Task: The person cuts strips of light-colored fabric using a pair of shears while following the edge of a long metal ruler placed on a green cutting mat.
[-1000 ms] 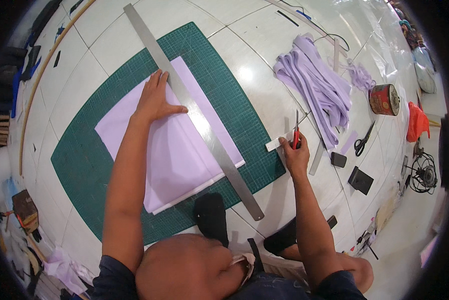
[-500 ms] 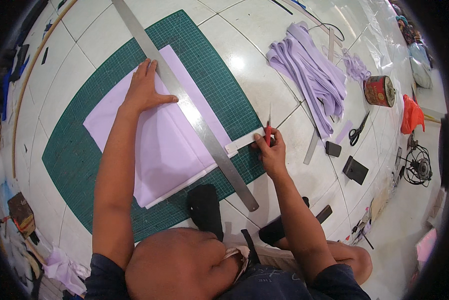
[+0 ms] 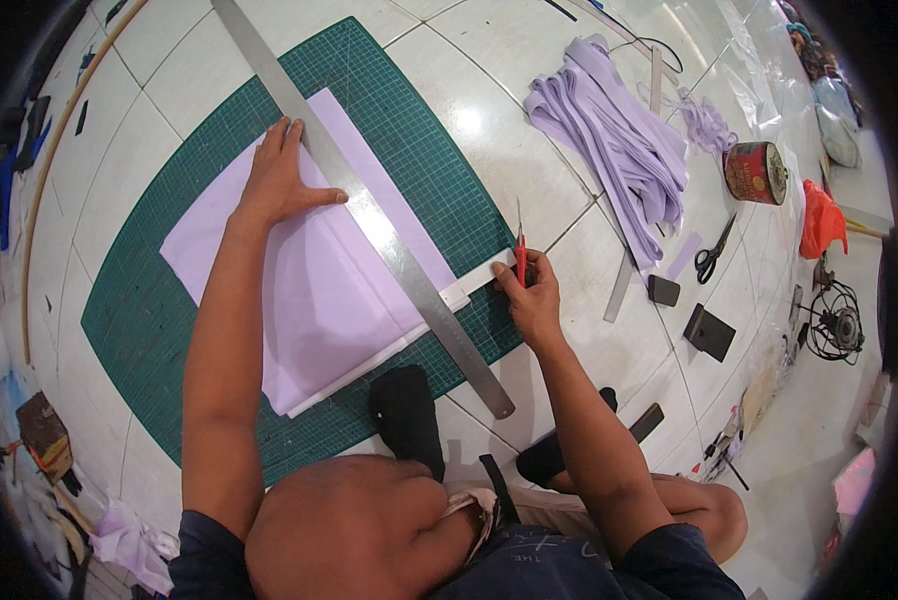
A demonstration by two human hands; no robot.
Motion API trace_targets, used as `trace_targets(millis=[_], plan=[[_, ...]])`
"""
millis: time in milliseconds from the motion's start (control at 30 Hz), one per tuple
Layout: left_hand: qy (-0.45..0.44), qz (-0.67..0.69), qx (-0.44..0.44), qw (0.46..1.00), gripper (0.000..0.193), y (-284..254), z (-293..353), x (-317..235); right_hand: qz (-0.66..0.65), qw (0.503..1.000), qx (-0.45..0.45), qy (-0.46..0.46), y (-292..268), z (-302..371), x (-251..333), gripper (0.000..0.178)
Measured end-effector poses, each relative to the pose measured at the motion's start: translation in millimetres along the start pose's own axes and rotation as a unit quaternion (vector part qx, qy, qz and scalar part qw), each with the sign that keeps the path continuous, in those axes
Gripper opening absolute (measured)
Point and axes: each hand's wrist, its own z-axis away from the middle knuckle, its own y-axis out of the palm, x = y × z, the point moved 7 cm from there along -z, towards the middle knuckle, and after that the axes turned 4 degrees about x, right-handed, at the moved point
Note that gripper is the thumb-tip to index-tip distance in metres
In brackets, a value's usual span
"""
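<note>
A folded lilac cloth point(image 3: 329, 300) lies on a green cutting mat point(image 3: 439, 170). Across it slants a long steel ruler point(image 3: 389, 245). My left hand point(image 3: 277, 185) is spread flat, fingertips and thumb pressing along the ruler's left edge, palm over the cloth. At the mat's right edge, my right hand point(image 3: 534, 300) is closed on a short whitish ruler point(image 3: 484, 276), whose wider end meets the cloth's edge beside the steel ruler. The same hand also grips a slim red-handled tool point(image 3: 521, 255) with a thin pointed metal tip up; its exact kind is unclear.
On the tiled floor to the right lie a bundle of lilac strips point(image 3: 614, 140), black scissors point(image 3: 714, 250), a red tin point(image 3: 755, 172), a dark box point(image 3: 709, 332) and a narrow metal ruler point(image 3: 619, 288). My black-socked foot point(image 3: 406, 415) rests at the mat's near edge.
My right hand has slid the short ruler slightly left, its wide end now closer against the steel ruler. My left hand keeps its place; the whole view has shifted a little.
</note>
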Motion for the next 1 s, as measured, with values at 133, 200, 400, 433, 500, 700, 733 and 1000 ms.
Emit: trace_targets(millis=[133,200,400,433,500,700,733,1000], plan=[[0.001,0.006,0.001,1.0,0.137,1,-2,2,0.021,1.0,-0.007,-0.003,-1,-1,1,0.039],[0.01,0.009,-0.005,1.0,0.132,4,-2,1,0.01,1.0,-0.014,0.014,-4,-2,-3,0.039],[0.028,0.041,-0.073,0.996,0.103,5,0,16,-0.076,0.996,-0.027,0.039,17,-28,57,0.042],[0.027,0.057,-0.075,0.995,0.101,4,-2,12,-0.064,0.998,-0.021,0.001,21,-45,68,0.043],[0.02,0.089,-0.06,0.994,0.096,5,-3,10,-0.05,0.999,0.004,-0.014,47,-80,93,0.045],[0.013,0.106,-0.015,0.994,0.103,-4,1,10,-0.069,0.996,0.026,-0.05,137,-165,156,0.047],[0.009,0.107,-0.014,0.994,0.104,-5,1,9,-0.075,0.995,0.019,-0.062,146,-177,161,0.047],[-0.02,0.097,0.005,0.995,0.105,-7,4,8,0.021,0.996,0.031,-0.078,184,-210,180,0.041]])
